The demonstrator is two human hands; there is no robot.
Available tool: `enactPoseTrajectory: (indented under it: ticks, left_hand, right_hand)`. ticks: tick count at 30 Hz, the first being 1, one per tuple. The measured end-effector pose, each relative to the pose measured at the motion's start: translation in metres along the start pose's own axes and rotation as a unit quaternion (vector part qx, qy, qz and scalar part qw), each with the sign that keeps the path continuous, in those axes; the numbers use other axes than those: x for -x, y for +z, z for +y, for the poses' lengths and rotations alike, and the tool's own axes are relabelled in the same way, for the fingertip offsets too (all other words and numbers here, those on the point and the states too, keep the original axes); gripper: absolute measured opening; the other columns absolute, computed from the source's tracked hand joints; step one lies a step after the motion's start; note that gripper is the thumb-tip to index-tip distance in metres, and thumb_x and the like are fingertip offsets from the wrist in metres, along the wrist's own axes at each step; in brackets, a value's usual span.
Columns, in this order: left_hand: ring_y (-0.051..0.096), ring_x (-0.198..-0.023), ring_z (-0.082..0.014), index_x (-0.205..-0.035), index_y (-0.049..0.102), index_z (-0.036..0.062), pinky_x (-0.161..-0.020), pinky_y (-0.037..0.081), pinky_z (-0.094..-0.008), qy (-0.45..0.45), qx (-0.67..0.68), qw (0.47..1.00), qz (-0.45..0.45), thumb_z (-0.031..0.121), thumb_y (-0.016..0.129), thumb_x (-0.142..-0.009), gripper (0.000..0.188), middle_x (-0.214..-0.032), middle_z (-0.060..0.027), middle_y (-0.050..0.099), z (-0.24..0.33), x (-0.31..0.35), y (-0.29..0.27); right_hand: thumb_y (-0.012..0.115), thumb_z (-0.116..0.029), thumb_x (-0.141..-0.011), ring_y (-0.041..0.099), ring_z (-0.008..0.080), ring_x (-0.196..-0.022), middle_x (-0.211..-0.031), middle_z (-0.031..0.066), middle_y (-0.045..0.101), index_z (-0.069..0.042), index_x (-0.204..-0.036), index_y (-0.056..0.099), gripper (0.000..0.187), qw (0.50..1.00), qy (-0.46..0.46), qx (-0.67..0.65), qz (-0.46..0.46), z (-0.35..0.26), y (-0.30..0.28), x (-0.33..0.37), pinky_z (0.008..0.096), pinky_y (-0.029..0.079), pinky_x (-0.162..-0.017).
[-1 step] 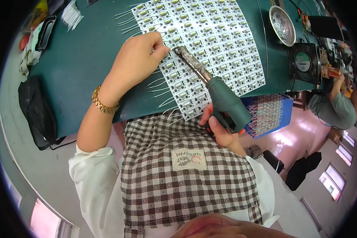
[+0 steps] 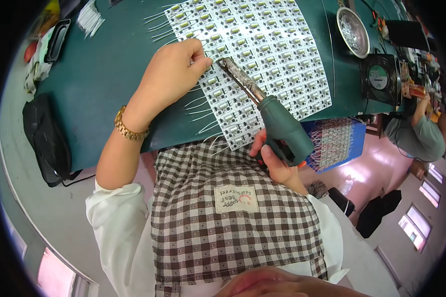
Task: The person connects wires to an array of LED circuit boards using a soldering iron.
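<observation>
Worktop (image 2: 109, 69), dark green. Across its near edge we find a white panel of small circuit boards (image 2: 292, 74), set in rows, each unit with a yellowish part. Thin white wires (image 2: 197, 105) stick out along the panel's left edge, over the green.

Left grip (image 2: 176, 72): closed in a pinch at that left edge (we cannot tell what lies between the fingertips). A gold-coloured wristband (image 2: 129, 127) circles the wrist.

Right grip (image 2: 272, 156): wrapped round the handle of a dark green soldering gun (image 2: 285, 128). Its scorched metal tip points up and left, just beside the left fingertips; whether it touches a board we cannot make out.

Around: a bundle of loose white wires (image 2: 90, 21) at the far left; a black pouch (image 2: 47, 138) at the left edge; a metal bowl (image 2: 365, 44) of silvery bits right of the panel, near a black fan (image 2: 379, 79). Below the worktop, right, we note a blue bin (image 2: 360, 136) with wired boards.
</observation>
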State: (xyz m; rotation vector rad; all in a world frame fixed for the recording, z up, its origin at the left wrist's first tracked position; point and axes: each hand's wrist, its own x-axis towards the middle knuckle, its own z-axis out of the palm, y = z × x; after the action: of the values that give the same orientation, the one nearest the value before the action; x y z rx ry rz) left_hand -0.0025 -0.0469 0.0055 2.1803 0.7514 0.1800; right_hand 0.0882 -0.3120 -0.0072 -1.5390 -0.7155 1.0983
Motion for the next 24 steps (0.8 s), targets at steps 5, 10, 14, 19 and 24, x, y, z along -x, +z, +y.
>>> enactPoseTrajectory:
  ticks: [5,10,14,19,24]
  left_hand:
    - [0.047,-0.05,-0.0144,-0.071,0.053,0.0006,-0.046,0.038,-0.0282,-0.021,0.047,0.999,-0.006,0.017,0.063,-0.082,0.022,-0.059,-0.0051,0.052,-0.005,-0.004,0.002]
    - [0.04,-0.045,-0.0025,-0.072,0.051,0.0024,-0.037,0.034,-0.02,-0.064,0.076,0.994,-0.045,0.016,0.063,-0.085,0.022,-0.057,0.0032,0.046,-0.003,-0.006,0.0]
    - [0.039,-0.045,-0.0024,-0.072,0.051,0.0026,-0.038,0.034,-0.0202,-0.071,0.086,0.993,-0.042,0.015,0.063,-0.085,0.022,-0.057,0.0035,0.044,-0.002,-0.006,0.0]
    - [0.039,-0.045,-0.0023,-0.071,0.05,0.0028,-0.038,0.035,-0.0201,-0.064,0.082,0.994,-0.04,0.015,0.064,-0.085,0.023,-0.056,0.0037,0.043,-0.003,-0.007,0.001]
    - [0.051,-0.041,-0.0173,-0.068,0.052,-0.0001,-0.046,0.042,-0.0315,-0.028,0.052,0.998,-0.015,0.016,0.061,-0.079,0.021,-0.051,-0.0088,0.052,-0.005,-0.007,0.001]
  right_hand:
    - [0.057,-0.025,-0.088,0.055,0.0143,-0.073,-0.083,0.0072,0.056,-0.003,-0.1,0.052,0.026,0.999,-0.015,0.03,0.011,0.0,0.002,-0.001,0.0284,0.044,-0.065]
    - [0.057,-0.028,-0.088,0.054,0.0133,-0.072,-0.081,0.0062,0.057,-0.005,-0.093,0.052,0.024,0.998,-0.027,0.051,0.037,0.003,0.0,0.001,0.0271,0.042,-0.063]
    - [0.058,-0.028,-0.088,0.054,0.0143,-0.07,-0.08,0.0068,0.056,-0.005,-0.097,0.05,0.026,0.995,0.012,0.1,-0.004,0.004,-0.007,0.001,0.0269,0.043,-0.063]
    - [0.063,-0.005,-0.08,0.062,0.0145,-0.069,-0.081,0.0066,0.063,-0.001,-0.101,0.06,0.021,0.996,-0.071,0.027,0.036,0.006,-0.001,-0.004,0.0273,0.049,-0.061]
    - [0.055,-0.008,-0.085,0.054,0.0141,-0.066,-0.08,0.008,0.055,-0.001,-0.123,0.045,0.04,0.986,-0.096,-0.133,0.033,0.003,-0.002,-0.006,0.0279,0.047,-0.061]
